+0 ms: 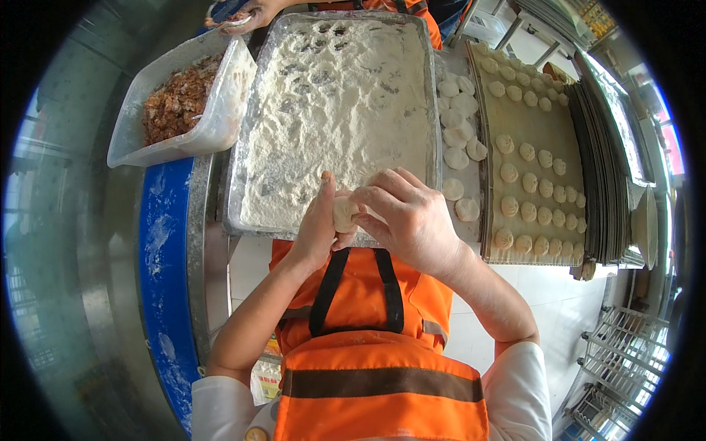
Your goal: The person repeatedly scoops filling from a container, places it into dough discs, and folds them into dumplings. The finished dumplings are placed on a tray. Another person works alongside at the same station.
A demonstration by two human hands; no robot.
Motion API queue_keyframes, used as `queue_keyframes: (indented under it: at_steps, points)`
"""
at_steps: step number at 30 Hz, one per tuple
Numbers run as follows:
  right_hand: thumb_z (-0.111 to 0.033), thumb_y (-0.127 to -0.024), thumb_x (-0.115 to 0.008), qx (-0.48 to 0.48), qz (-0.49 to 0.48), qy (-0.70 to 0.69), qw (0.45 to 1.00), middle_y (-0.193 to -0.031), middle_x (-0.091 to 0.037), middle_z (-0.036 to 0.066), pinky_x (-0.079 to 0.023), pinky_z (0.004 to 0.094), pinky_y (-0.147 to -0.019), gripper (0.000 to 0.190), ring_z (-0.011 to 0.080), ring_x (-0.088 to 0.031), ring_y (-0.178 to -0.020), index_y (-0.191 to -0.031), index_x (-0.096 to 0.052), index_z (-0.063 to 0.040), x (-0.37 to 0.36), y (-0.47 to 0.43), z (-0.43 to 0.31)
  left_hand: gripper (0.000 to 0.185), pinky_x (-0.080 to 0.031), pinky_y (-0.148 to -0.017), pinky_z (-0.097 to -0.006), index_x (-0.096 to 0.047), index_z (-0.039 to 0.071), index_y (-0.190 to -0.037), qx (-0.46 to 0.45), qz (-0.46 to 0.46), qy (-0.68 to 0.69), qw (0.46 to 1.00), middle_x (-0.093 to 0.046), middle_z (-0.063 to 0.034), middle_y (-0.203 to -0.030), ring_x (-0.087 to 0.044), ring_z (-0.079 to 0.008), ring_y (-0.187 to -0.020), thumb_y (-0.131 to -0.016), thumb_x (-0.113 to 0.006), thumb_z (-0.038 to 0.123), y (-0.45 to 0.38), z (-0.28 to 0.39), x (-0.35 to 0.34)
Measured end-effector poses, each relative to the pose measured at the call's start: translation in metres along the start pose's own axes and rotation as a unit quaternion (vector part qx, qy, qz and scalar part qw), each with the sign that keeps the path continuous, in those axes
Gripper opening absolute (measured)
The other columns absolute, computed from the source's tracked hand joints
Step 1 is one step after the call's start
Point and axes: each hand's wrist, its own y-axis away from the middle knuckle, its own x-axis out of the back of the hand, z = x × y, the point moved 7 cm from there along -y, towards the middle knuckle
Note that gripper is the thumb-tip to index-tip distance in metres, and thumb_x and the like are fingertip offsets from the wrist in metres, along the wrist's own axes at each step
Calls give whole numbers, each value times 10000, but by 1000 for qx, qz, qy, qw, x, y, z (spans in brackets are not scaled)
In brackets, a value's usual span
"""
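Note:
My left hand (317,226) cups a dough bun (343,215), its thumb pointing up along the side. The fingertips of my right hand (411,220) pinch the edge of that same bun from the right. Both hands are over the near edge of a metal tray (234,187) spread with white flour (331,127). Some of the bun is hidden behind my fingers. To the right of the tray lie several flat round dough wrappers (456,158), some overlapping.
A translucent plastic tub (182,143) of minced filling (176,102) stands at the left, above a blue conveyor belt (165,264). Rows of pleated buns (509,206) sit on a lined tray (532,121) at the right, beside stacked dark trays (604,165). Another person's hand (259,14) holds a filled wrapper.

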Motion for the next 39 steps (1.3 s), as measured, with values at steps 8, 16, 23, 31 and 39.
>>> queue_keyframes:
  at_steps: [8,16,23,31,39]
  points:
    - [-115,-684,-679,32,-31,48,998,-774,-535,12,-519,297,-584,128,179,-574,-764,-784,-600,-105,-6,9,1,644,-288,-347,-198,-532,110,-805,27,-11,11,1000,-460,20,-559,-393,-66,-404,-941,-216,655,1,-5,-3]
    - [-129,-703,-685,-8,-80,-67,995,-831,-568,24,-514,337,-683,184,214,-575,-840,-880,-635,-117,-5,6,17,614,-360,-383,-240,-556,95,-832,108,-114,199,967,-525,-26,-571,-492,-127,-449,-965,-239,605,-3,-27,-19]
    - [-145,-634,-744,-50,-55,-51,996,-920,-637,42,-419,387,-914,388,246,-575,-935,-1005,-641,-97,-12,19,17,597,-546,-743,-349,-562,39,-1076,132,-65,399,905,-620,-91,-973,-635,-202,-873,-993,-233,529,-8,-26,-37]
    - [-134,-607,-777,-57,-23,-45,997,-989,-655,46,-397,400,-951,434,242,-566,-978,-1019,-644,-105,-10,24,26,558,-547,-798,-329,-530,32,-1168,106,-53,394,911,-608,-84,-1051,-627,-191,-952,-1010,-228,474,-25,-26,-42]
    - [-165,-617,-787,-113,-50,-95,988,-949,-643,43,-403,395,-938,446,254,-562,-979,-1031,-634,-104,-13,31,42,504,-556,-675,-318,-565,36,-1083,111,-56,413,902,-624,-59,-934,-631,-185,-826,-1007,-285,447,-32,-36,-38]
